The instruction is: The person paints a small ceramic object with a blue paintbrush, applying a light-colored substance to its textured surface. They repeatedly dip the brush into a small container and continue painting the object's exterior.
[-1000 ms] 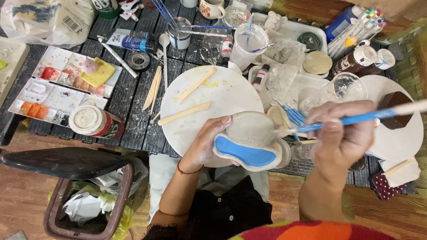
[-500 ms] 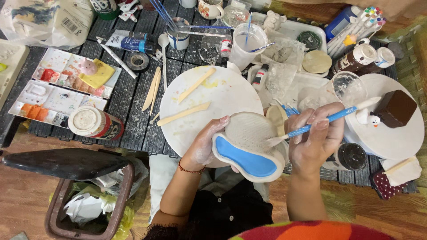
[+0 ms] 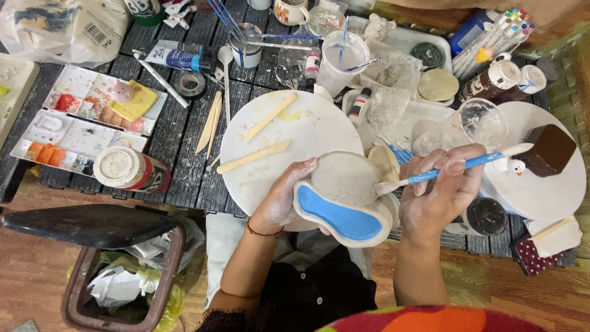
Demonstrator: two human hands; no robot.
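Over the near edge of the dark slatted bench (image 3: 184, 178), just in front of the round white board (image 3: 289, 132) with its flat wooden sticks (image 3: 253, 157), the left hand (image 3: 284, 198) cradles a clay piece (image 3: 344, 197), a ribbed pale dome on a wavy brim whose near band is painted blue. Its grip is closed around the brim's left edge, thumb on top beside the dome and fingers hidden beneath. The right hand (image 3: 444, 192) has its grip pinched on a blue-handled paintbrush (image 3: 452, 166), whose pale bristles touch the right side of the dome. The piece looks stiff but brittle, probably unfired clay, light enough for one hand yet likely to chip or crack at the thin brim; the blue coat may be wet and smear. The safest hold seems to be from below and on the bare rim, well off the painted band. A paint palette (image 3: 80, 123) lies well to the left.
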